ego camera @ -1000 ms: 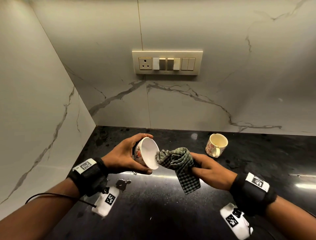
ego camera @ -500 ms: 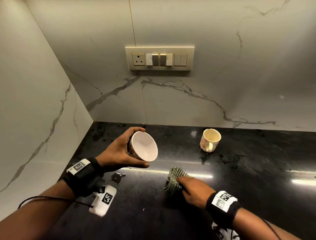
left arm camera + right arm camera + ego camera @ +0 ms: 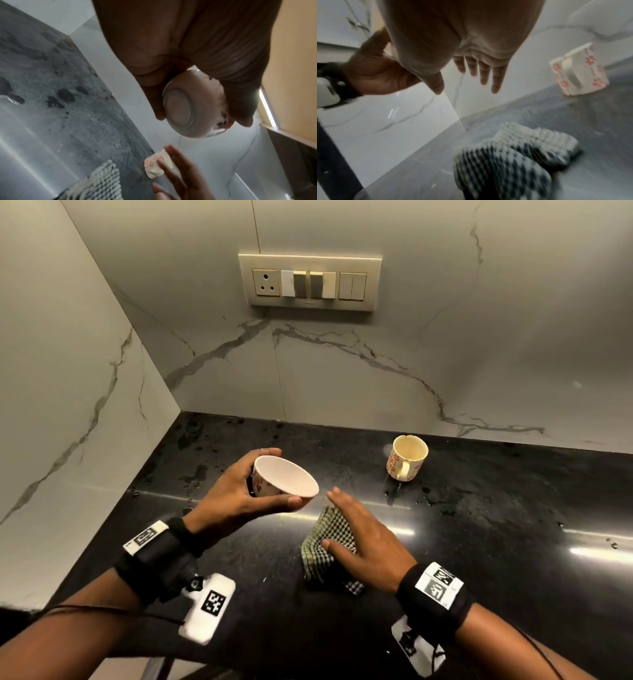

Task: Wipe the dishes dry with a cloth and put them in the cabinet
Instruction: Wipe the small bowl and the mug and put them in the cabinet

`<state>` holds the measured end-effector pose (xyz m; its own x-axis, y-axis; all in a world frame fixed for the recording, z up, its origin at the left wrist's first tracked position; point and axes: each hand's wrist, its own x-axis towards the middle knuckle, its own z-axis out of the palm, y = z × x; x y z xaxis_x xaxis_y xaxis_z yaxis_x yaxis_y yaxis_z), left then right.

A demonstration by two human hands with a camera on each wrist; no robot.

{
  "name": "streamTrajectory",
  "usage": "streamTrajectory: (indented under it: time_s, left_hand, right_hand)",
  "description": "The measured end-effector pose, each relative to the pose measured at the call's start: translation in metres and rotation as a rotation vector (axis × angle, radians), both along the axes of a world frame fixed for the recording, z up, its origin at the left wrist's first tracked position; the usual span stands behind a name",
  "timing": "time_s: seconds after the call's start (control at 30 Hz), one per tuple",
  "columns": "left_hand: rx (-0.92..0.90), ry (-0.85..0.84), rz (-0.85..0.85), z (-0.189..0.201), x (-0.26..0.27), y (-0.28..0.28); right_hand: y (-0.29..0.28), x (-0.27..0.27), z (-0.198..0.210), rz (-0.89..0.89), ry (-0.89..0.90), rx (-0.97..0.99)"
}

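Over the wet counter point(image 3: 496, 559) your left hand point(image 3: 233, 501) is clamping the tilted cup point(image 3: 284, 477). Your right hand point(image 3: 366, 539), fingers straight and apart, is hovering above the cloth point(image 3: 313, 563) at 5 o'clock, which is probably soaking up puddles.

The left hand point(image 3: 236, 494), forearm angled inward, curls fingers and thumb round a tilted cup point(image 3: 284, 481), while the right hand point(image 3: 363, 539) hovers just to its right, palm down, fingers straight and loosely spread.

Grey-veined marble walls point(image 3: 462, 354) with a beige switch panel point(image 3: 310, 282) corner a glossy, water-flecked black counter point(image 3: 496, 542).
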<state>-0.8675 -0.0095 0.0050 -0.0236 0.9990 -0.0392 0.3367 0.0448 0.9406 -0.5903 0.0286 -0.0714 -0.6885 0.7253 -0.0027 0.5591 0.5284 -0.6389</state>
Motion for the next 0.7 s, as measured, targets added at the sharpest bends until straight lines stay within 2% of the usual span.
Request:
streamTrajectory:
  time_s: [0.1,0.27,0.4,0.53,0.7]
  left_hand:
    - [-0.071,-0.155,-0.005,0.017,0.011,0.005]
    - [-0.105,-0.189,-0.22,0.06,0.023,0.019]
    - [-0.09,-0.119,-0.369,0.088,0.029,0.025]
    - [-0.06,-0.022,-0.478,0.112,0.037,0.029]
    - [0.081,-0.001,-0.555,0.149,0.057,0.03]
  right_hand:
    - [-0.011,-0.003,0.04,0.053,0.154,0.224]
    - [-0.011,-0.009,0.084,0.066,0.146,0.697]
    - [-0.006,-0.005,0.114,0.058,0.176,0.801]
    - [-0.011,0.0,0.146,0.056,0.163,0.767]
    - [-0.021,0.016,0.184,-0.05,0.171,0.819]
